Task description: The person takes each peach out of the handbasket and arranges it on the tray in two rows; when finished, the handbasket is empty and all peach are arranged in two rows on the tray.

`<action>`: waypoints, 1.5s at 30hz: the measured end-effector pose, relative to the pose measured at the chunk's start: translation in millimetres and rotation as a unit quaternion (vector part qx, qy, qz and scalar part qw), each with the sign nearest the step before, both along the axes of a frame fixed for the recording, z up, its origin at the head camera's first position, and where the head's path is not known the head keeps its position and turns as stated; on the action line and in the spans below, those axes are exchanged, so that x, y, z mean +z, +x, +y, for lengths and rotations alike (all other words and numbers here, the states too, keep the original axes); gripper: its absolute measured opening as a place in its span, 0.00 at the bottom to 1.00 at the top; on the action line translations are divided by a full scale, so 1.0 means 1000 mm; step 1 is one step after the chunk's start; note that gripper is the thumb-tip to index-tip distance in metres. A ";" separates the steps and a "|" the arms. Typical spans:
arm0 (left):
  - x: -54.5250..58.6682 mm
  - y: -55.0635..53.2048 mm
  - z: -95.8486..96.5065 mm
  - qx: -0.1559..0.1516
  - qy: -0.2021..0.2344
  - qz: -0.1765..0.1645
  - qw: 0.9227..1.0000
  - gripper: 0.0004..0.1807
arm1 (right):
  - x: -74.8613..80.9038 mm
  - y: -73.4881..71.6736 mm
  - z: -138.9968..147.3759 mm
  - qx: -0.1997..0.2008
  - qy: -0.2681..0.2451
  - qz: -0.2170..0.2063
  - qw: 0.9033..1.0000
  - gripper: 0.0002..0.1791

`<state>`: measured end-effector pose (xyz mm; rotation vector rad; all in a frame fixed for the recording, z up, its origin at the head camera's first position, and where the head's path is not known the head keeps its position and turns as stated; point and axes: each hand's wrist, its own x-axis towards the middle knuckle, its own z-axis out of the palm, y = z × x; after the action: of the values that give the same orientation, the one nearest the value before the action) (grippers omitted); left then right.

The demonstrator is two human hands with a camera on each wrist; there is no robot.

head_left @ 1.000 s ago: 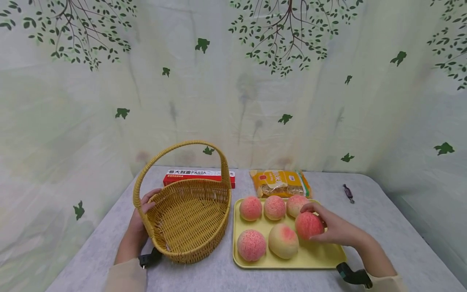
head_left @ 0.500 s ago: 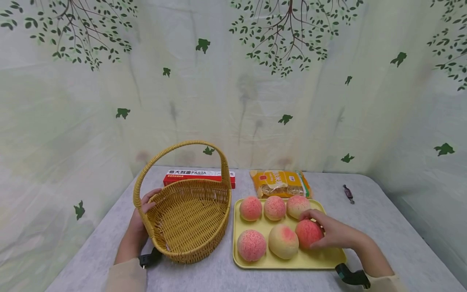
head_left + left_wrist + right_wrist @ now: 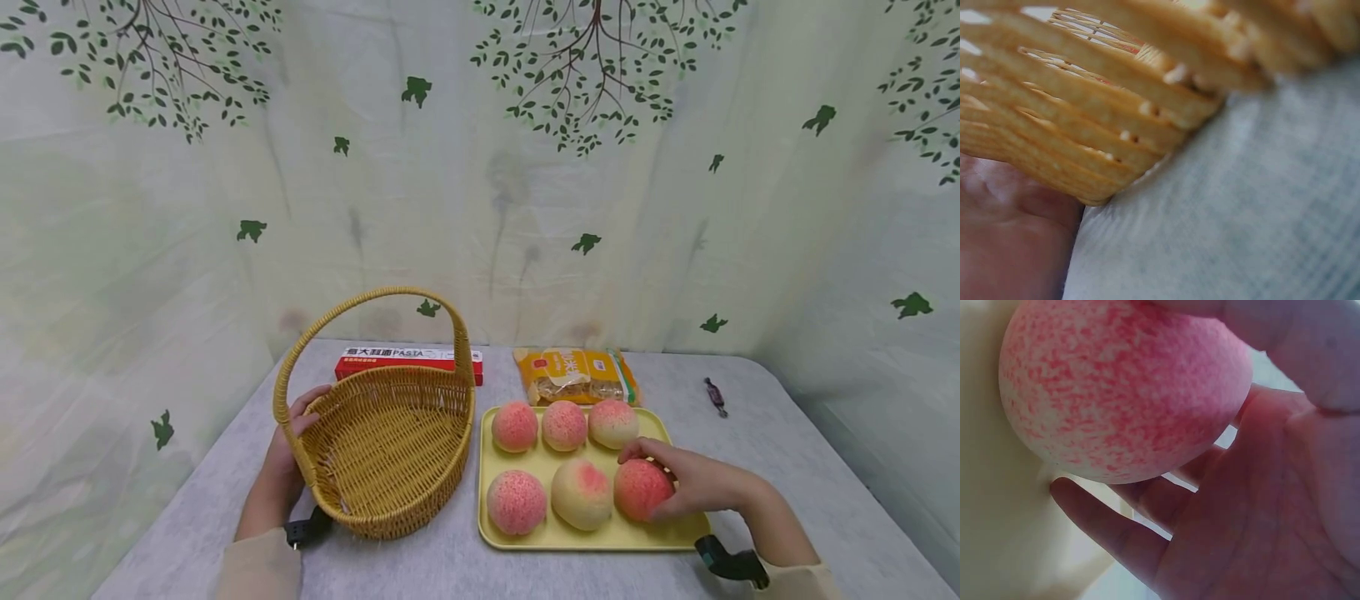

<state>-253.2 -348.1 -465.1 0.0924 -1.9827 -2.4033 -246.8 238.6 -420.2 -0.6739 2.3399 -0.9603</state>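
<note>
In the head view my right hand (image 3: pixel 701 482) curls its thumb and fingers round a reddish-pink peach (image 3: pixel 641 490) at the right of the yellow tray (image 3: pixel 585 547). The right wrist view shows this speckled peach (image 3: pixel 1122 387) large, thumb across one side and fingers under the other. My left hand (image 3: pixel 288 446) grips the left side of a wicker basket (image 3: pixel 401 521), fingertips over its rim. Nothing lies inside the basket, whose tall handle arches above. Up close in the left wrist view, the palm (image 3: pixel 1010 231) lies against the woven wall (image 3: pixel 1085 125).
Several other peaches share the tray, among them a pale one (image 3: pixel 582 495) left of the held peach. Behind the basket lies a red pasta box (image 3: pixel 408 358). An orange food bag (image 3: pixel 576 377) sits behind the tray. A small dark wrapped item (image 3: pixel 716 397) lies at the right.
My right hand has brought the reddish peach lower and slightly right on the tray, opening a small gap from the pale peach. The left hand and basket stay put.
</note>
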 end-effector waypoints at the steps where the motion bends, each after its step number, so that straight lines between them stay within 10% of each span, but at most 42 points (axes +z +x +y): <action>1: 0.000 0.000 0.000 -0.001 0.000 -0.001 1.000 0.24 | 0.000 0.000 0.000 0.002 0.000 -0.003 1.000 0.38; 19: 0.000 0.001 0.001 -0.006 0.007 -0.001 1.000 0.24 | -0.001 0.001 -0.002 -0.002 0.011 -0.019 1.000 0.38; 34: -0.002 -0.002 -0.007 0.028 -0.030 0.035 0.999 0.29 | 0.004 -0.006 -0.004 -0.090 -0.066 0.094 0.989 0.21; 38: 0.011 -0.001 -0.014 0.062 -0.025 0.063 0.996 0.26 | 0.006 -0.005 -0.006 -0.140 -0.076 0.158 0.975 0.18; 45: 0.066 0.016 -0.006 0.187 0.035 0.080 0.979 0.18 | 0.011 -0.005 -0.015 -0.192 -0.083 0.273 0.939 0.21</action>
<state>-236.8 -354.4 -399.6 0.2418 -1.6423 -2.1646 -251.8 223.2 -409.2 -0.6163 2.9837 -1.2804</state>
